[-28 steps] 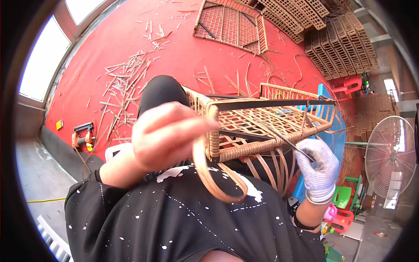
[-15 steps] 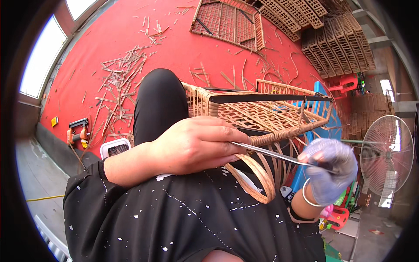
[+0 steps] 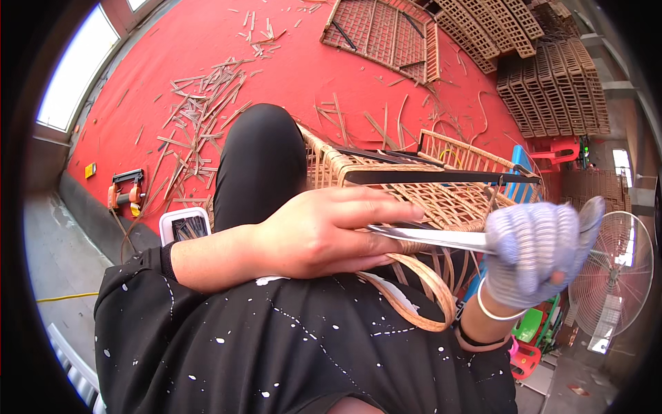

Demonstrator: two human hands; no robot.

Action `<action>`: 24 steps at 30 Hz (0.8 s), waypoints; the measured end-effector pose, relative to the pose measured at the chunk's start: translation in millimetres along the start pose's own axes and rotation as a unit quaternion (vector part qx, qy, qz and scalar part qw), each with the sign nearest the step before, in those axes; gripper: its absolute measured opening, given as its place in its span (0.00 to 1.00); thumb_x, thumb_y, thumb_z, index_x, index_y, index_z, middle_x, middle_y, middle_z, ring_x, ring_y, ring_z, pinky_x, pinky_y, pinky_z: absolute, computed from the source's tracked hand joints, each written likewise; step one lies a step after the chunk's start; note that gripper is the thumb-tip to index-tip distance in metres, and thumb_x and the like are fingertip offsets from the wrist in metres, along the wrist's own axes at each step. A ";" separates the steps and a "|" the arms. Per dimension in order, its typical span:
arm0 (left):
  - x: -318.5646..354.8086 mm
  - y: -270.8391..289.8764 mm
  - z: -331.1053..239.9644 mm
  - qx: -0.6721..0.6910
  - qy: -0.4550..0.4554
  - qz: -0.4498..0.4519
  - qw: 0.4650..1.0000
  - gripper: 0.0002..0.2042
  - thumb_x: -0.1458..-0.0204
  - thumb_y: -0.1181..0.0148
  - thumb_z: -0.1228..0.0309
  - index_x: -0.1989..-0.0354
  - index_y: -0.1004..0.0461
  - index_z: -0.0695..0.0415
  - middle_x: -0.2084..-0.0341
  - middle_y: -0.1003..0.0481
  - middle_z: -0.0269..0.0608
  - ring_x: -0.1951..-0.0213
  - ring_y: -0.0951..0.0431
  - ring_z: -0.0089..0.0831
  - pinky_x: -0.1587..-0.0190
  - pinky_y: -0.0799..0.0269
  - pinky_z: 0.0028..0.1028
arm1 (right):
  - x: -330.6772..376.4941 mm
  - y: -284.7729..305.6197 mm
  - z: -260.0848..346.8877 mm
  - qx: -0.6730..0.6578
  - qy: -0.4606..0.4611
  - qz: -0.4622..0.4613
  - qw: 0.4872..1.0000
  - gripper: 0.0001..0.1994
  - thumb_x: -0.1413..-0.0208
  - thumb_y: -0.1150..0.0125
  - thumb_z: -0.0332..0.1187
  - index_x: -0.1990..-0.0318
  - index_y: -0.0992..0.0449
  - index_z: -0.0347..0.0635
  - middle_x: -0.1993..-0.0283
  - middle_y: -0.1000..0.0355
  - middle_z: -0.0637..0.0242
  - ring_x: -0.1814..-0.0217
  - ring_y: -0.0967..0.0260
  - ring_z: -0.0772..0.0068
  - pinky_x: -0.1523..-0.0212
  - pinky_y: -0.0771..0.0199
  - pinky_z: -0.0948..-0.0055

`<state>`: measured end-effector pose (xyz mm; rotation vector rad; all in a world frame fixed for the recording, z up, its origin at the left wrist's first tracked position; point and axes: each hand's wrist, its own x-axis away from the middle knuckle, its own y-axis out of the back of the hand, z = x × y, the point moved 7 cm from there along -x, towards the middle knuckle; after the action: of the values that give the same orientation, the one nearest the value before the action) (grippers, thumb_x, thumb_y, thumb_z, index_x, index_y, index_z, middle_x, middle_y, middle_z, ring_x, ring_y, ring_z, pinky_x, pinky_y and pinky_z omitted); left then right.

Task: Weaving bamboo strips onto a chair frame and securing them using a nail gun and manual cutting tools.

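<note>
The bare left hand (image 3: 310,238) pinches the strip (image 3: 441,293), its loop slack over the shirt (image 3: 296,345), likely to steady it for the blade. The gloved right hand (image 3: 529,255) is clenched on the knife (image 3: 445,237), its tip at the left fingertips, perhaps for fine control. The basket (image 3: 338,162) sits beyond, beside the knee (image 3: 261,155), seemingly to keep it within reach

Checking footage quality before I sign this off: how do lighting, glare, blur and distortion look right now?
In the head view, the window at left is blown out white; in the head view, the blade shines pale, and the gloved right hand looks slightly soft; also in the head view, fisheye distortion curves the surroundings.
</note>
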<state>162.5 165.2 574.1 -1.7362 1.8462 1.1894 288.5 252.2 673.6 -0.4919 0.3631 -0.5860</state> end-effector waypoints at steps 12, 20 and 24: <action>10.3 28.7 -2.2 -0.121 -0.027 -0.042 0.991 0.19 0.61 0.38 0.72 0.56 0.20 0.55 0.80 0.30 0.28 0.82 0.31 0.18 0.83 0.40 0.18 | -13.1 48.4 10.6 0.024 0.069 -0.116 0.991 0.32 0.31 0.73 0.49 0.87 0.36 0.50 0.93 0.46 0.73 0.91 0.47 0.74 0.70 0.37 0.68; 3.0 41.6 -11.9 -0.112 -0.005 -0.006 0.994 0.15 0.56 0.34 0.73 0.57 0.22 0.58 0.73 0.28 0.35 0.75 0.24 0.25 0.75 0.27 0.22 | -17.7 52.4 9.4 0.055 0.056 -0.138 0.987 0.27 0.31 0.66 0.43 0.87 0.40 0.51 0.90 0.43 0.74 0.89 0.48 0.81 0.71 0.42 0.75; 6.1 40.2 -8.7 -0.118 -0.034 -0.068 0.990 0.16 0.61 0.35 0.71 0.60 0.19 0.55 0.77 0.27 0.31 0.80 0.28 0.19 0.79 0.34 0.17 | -22.5 46.1 6.3 0.057 0.037 -0.124 0.990 0.27 0.31 0.66 0.42 0.87 0.40 0.51 0.90 0.44 0.75 0.87 0.48 0.81 0.71 0.42 0.76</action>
<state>126.2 150.7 588.3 -1.8849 1.5732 1.4407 294.0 301.3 658.3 -0.4094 0.3390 -0.8629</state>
